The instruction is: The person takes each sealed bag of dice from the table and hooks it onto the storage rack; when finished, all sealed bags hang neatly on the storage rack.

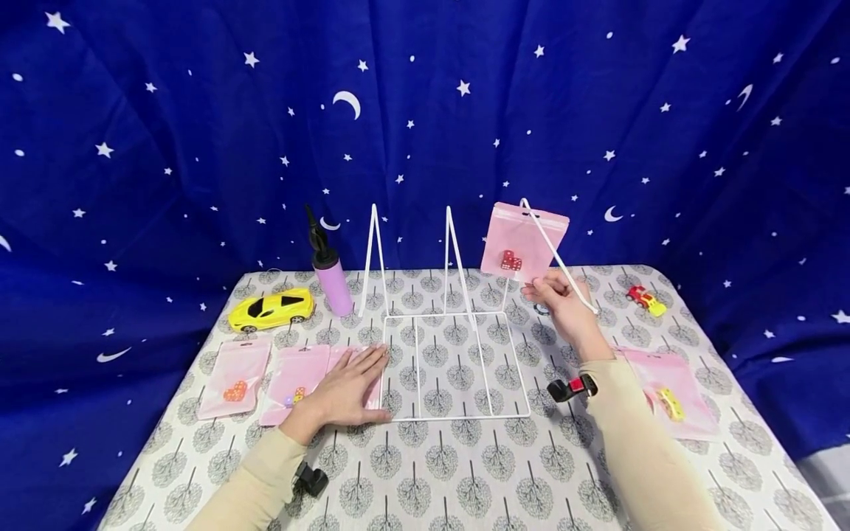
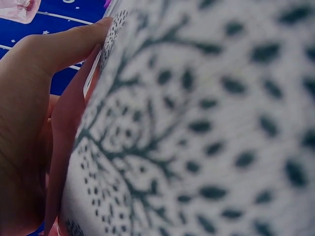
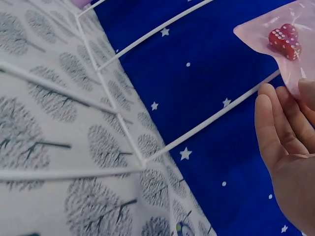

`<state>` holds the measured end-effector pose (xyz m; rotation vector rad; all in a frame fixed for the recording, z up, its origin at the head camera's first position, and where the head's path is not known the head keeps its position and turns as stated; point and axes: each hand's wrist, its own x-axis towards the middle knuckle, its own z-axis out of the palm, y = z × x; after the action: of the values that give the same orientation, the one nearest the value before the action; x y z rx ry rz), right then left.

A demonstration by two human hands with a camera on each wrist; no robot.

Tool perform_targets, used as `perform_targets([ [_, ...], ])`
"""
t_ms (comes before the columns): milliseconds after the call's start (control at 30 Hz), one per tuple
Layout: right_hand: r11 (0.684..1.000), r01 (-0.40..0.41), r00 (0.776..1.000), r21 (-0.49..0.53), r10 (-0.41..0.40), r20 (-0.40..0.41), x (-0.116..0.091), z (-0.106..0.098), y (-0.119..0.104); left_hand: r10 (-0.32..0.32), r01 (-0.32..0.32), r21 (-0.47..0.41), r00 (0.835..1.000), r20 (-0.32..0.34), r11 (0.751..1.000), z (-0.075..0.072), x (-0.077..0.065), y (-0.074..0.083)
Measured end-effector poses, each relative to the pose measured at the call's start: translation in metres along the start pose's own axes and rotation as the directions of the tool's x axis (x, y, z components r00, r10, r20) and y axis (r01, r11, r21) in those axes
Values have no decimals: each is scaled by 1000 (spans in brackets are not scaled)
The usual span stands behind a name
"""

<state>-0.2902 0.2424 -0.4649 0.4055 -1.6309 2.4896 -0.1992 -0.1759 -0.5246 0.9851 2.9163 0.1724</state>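
Note:
A white wire rack (image 1: 458, 418) with upright angled prongs stands on the table. Near the top of its right prong is a pink zip bag (image 1: 494, 240) with red dice (image 3: 285, 42) inside. My right hand (image 1: 564, 306) pinches the lower edge of this bag between thumb and fingers. My left hand (image 1: 345, 387) lies with fingers extended over another pink bag (image 1: 373, 398) and reaches the rack's left side. That bag is partly hidden under the hand. Just left of it lies a pink bag (image 1: 282, 369) with small dice showing through.
At the left lie a pink bag (image 1: 255, 361) with orange dice and a yellow toy car (image 1: 272, 310). A purple pump (image 1: 334, 287) stands behind. On the right are a pink bag (image 1: 690, 413) holding something yellow and a small red-and-yellow toy (image 1: 646, 301). A starry blue curtain (image 1: 425, 110) hangs behind.

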Motion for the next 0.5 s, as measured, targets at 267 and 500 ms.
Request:
perform_targets([
  [267, 988, 4, 1000, -152, -7, -20, -18, -17, -5, -5, 5, 3, 1000, 7, 1000, 1, 0, -1],
  [500, 887, -83, 995, -454, 47, -89, -39, -25, -25, -2, 2, 8, 1000, 5, 1000, 2, 1, -1],
])
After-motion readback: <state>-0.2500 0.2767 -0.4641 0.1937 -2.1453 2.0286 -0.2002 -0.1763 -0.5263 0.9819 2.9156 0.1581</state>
